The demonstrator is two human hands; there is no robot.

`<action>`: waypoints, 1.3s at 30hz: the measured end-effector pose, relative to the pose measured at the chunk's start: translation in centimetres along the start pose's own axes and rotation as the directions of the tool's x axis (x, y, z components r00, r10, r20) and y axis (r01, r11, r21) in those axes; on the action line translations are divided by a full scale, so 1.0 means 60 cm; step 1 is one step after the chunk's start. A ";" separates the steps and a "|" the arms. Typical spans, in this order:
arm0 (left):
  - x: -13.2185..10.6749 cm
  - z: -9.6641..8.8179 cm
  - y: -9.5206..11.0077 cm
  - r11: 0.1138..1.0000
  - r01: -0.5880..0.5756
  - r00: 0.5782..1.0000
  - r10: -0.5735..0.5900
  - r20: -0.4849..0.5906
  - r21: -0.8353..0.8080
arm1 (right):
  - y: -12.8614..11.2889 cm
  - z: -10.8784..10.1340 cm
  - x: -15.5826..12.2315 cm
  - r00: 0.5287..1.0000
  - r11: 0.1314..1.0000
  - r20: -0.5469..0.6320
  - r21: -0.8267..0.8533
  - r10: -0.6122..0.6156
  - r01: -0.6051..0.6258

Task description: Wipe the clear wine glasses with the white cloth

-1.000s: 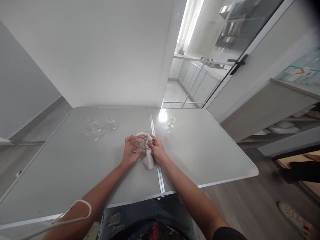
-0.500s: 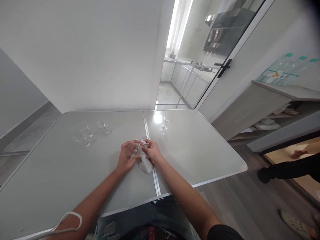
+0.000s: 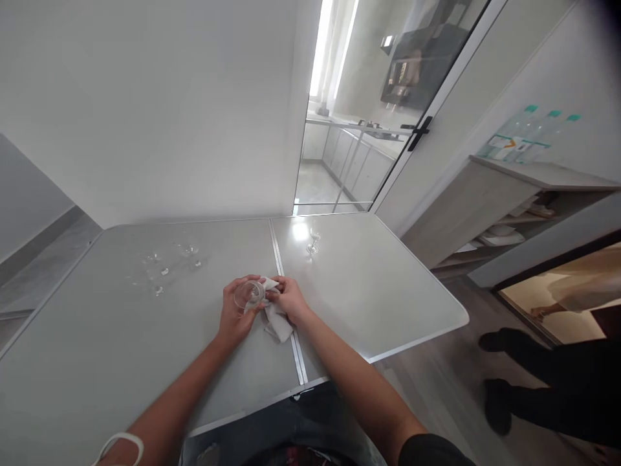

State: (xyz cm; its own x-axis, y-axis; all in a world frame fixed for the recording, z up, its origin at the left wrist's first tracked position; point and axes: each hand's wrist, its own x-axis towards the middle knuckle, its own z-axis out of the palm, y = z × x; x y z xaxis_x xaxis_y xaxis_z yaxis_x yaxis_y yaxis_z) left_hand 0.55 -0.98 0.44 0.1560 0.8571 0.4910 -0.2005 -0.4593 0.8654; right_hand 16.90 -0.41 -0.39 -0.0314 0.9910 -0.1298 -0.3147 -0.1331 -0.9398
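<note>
left hand (image 3: 233, 315) holds glass (image 3: 244, 294) sideways, mouth facing the camera.

Left hand (image 3: 233, 314) grips a glass (image 3: 244, 294); right hand (image 3: 288, 299) presses a cloth (image 3: 276, 320).

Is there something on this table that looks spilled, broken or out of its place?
Nothing stands out. The left hand holds a small clear glass, and the right hand presses a white cloth to it. Other clear glasses stand upright on the grey table, one stemmed glass apart. No spill or shards show.
</note>
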 end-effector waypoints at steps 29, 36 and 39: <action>0.006 0.001 -0.004 0.990 0.113 0.993 -0.114 0.005 0.088 | -0.018 0.005 -0.037 0.914 0.347 0.276 -0.861 -0.297 0.373; 0.010 -0.013 -0.011 0.931 -0.056 0.990 0.005 0.141 0.360 | -0.033 -0.016 -0.040 0.936 0.250 0.194 -0.930 -0.292 0.271; 0.018 -0.027 -0.002 0.859 -0.088 0.995 0.054 0.082 0.504 | -0.064 -0.092 -0.023 0.872 0.370 -0.054 -0.917 -0.487 0.150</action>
State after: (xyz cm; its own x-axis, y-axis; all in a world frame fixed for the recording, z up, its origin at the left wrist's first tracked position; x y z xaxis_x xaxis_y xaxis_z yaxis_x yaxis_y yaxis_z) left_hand -0.81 0.36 0.69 0.2234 0.8091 0.5435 0.3017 -0.5876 0.7508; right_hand 23.41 -1.33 1.64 0.1772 0.9282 0.3271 0.7483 0.0888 -0.6573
